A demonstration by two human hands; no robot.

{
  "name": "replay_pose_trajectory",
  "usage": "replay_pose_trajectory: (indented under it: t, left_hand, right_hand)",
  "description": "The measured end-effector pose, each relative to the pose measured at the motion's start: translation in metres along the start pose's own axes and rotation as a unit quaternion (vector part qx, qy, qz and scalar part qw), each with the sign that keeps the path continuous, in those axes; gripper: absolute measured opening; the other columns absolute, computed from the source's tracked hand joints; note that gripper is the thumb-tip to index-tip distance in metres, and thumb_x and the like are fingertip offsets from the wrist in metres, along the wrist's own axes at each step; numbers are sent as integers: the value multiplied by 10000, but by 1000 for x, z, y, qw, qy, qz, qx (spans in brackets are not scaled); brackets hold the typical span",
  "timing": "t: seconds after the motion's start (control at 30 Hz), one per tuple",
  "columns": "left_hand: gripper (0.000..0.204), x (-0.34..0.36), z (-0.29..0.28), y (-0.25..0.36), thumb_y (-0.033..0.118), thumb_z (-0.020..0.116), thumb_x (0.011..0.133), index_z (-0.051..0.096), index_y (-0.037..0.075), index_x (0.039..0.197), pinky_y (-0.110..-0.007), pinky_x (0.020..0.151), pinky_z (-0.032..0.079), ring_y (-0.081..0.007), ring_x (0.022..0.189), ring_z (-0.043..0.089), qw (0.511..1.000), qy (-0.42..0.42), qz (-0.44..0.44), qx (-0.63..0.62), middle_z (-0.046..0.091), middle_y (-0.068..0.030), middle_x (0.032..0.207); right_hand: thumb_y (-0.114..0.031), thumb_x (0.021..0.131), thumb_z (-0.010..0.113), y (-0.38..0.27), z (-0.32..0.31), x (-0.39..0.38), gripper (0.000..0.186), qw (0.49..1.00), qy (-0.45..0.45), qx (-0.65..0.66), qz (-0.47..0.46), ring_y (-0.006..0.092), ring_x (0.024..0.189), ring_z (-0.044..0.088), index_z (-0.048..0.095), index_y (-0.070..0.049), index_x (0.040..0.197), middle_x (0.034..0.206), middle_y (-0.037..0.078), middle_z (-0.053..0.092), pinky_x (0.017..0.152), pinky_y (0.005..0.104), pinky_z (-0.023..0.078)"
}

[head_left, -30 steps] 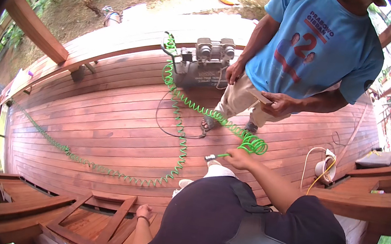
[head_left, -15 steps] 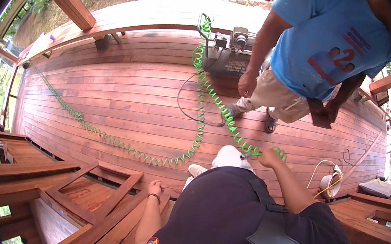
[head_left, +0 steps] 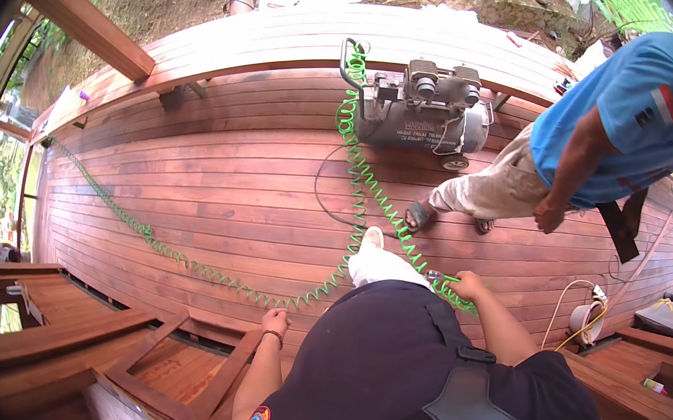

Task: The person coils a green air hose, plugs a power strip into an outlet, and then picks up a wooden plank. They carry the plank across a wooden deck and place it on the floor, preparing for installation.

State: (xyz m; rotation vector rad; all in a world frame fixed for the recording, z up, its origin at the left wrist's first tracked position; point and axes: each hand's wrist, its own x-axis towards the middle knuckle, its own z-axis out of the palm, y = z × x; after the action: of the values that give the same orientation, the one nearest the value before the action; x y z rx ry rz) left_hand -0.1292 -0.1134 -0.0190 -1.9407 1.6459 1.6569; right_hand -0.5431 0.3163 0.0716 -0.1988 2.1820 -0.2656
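Note:
My right hand (head_left: 468, 287) is closed around one end of a green coiled air hose (head_left: 383, 203), where bunched loops hang below the fingers. A small metal fitting (head_left: 434, 275) sticks out beside the hand on its left. From there the hose runs to the handle of a grey air compressor (head_left: 423, 124) with a twin motor head and a wheel. My left hand (head_left: 276, 320) hangs low at my side with its fingers curled, and nothing shows in it. Another stretch of the hose lies on the deck just beyond it.
A person in a blue shirt (head_left: 615, 127) stands on the right, carrying a dark flat board (head_left: 619, 232). Wooden frames (head_left: 166, 365) are at the lower left. A white reel (head_left: 587, 321) with a yellow cord and a grey case (head_left: 666, 318) sit at the right. Wooden decking (head_left: 233, 164) spans the middle.
I have stepped forward, one shoe now showing ahead. The other person has moved right, uncovering the whole compressor. My right hand still grips the hose; my left hand has swung slightly forward.

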Motion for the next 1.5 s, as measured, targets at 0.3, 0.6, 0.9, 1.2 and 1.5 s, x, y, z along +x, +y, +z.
replay_pose_trajectory:
  t: [0.3,0.6,0.9,1.2,1.5]
  left_hand:
    - [183,124,3,245,112,580,926,710,27,1024,-311,564,504,-148,607,611,984,-15,72,164,696,-68,767]
    - [233,256,89,478,89,541,925,702,13,1075,-311,675,544,-165,741,685,937,-146,145,282,718,-74,822]
    - [226,450,225,580,220,652,916,758,39,999,-341,780,554,-184,794,728,675,-294,259,625,769,-95,875]
    - [441,498,373,581,245,677,861,689,107,1279,-416,1046,501,-341,1169,667,587,-338,306,669,731,-180,1180]
    - [607,571,506,459,358,748,833,615,87,1360,-448,1144,404,-420,1395,431,615,-250,422,618,447,-249,1510]
  right_hand:
    - [-370,917,723,-38,-64,69,333,945,18,324,37,184,633,614,712,-43,983,736,78,649,606,374,504]
    - [-451,940,687,-151,-38,69,418,936,155,307,78,266,695,644,717,-36,896,734,126,676,666,427,503]
    - [-396,880,747,-390,31,67,365,876,220,323,284,350,643,644,662,-47,814,665,195,625,620,454,489]
    - [-413,912,684,-502,83,135,379,864,127,361,328,433,668,672,654,-39,861,695,204,665,619,517,529]
    - [-313,872,697,-516,181,214,294,887,171,346,253,413,689,651,599,-38,833,742,185,655,657,513,512]
